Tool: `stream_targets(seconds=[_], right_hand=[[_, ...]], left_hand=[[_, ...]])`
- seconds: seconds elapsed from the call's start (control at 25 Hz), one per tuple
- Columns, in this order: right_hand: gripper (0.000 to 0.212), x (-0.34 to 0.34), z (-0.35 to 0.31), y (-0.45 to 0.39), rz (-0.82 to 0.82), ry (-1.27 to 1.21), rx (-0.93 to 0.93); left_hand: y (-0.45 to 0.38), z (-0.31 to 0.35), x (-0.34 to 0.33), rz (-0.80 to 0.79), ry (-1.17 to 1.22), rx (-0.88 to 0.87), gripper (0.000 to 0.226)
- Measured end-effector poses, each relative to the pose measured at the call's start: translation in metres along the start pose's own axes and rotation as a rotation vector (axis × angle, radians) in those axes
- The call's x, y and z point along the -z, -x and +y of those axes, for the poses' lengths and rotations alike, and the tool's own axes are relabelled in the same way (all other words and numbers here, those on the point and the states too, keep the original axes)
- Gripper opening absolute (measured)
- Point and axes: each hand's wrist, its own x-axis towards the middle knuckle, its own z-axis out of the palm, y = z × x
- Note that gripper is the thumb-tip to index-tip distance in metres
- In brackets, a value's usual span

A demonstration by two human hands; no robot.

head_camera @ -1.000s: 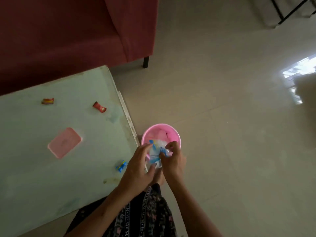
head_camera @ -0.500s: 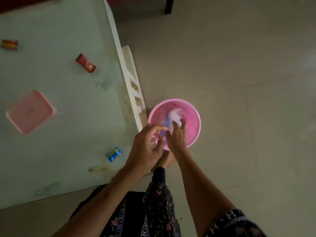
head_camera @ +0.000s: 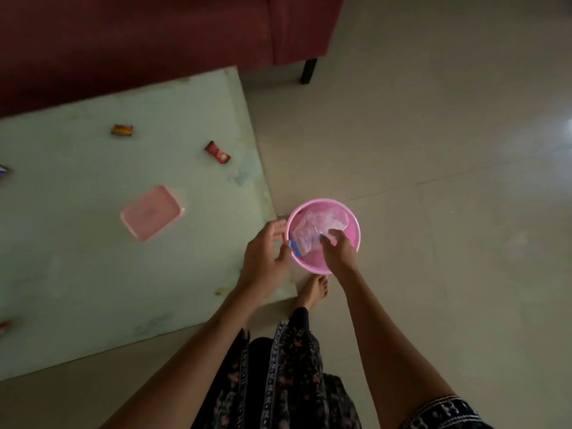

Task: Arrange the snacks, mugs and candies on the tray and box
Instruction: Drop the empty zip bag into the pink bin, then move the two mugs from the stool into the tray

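Note:
A pink round bucket [head_camera: 349, 218] stands on the floor by the table's near right corner. Inside it lies a clear plastic wrapper [head_camera: 322, 224] with a blue and orange printed edge. My right hand [head_camera: 339, 252] reaches into the bucket, fingertips closed on the wrapper. My left hand [head_camera: 266, 255] hovers at the bucket's left rim, fingers spread, thumb close to the wrapper's blue edge. On the pale green table [head_camera: 77, 258] lie a small pink tray [head_camera: 151, 212], a red candy [head_camera: 217, 152] and a red-yellow candy [head_camera: 122, 130].
A dark red sofa [head_camera: 154, 41] runs behind the table, its black leg [head_camera: 308, 71] on the tiled floor. My bare foot [head_camera: 312, 292] stands just below the bucket. Small objects peek in at the table's left edge [head_camera: 3, 171].
My right hand has pushed the wrapper deeper into the bucket. My left hand has come off the wrapper to the bucket's left rim and now covers the blue candy on the table.

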Motion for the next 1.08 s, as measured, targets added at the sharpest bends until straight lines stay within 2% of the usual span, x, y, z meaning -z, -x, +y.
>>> stream_targets(seconds=[0.16,0.4,0.76,0.92,1.08], right_hand=[[0.045,0.010,-0.062,0.085,0.146,-0.148,0.116],[0.044,0.003,-0.117,0.200,0.300,-0.469,0.301],[0.044,-0.029,-0.143,0.329,0.247,-0.240,0.603],[0.042,-0.047,-0.115,0.388,0.240,-0.234,0.674],[0.037,-0.076,-0.086,0.433,0.206,-0.303,0.753]], left_hand=[[0.027,0.032,0.063,0.067,-0.064,-0.017,0.052],[0.075,0.049,0.138,0.105,-0.069,-0.012,0.058],[0.167,0.057,0.211,0.316,-0.010,-0.108,0.051],[0.243,0.045,0.231,0.484,0.052,-0.138,0.051],[0.316,0.004,0.253,0.561,0.072,-0.125,0.052]])
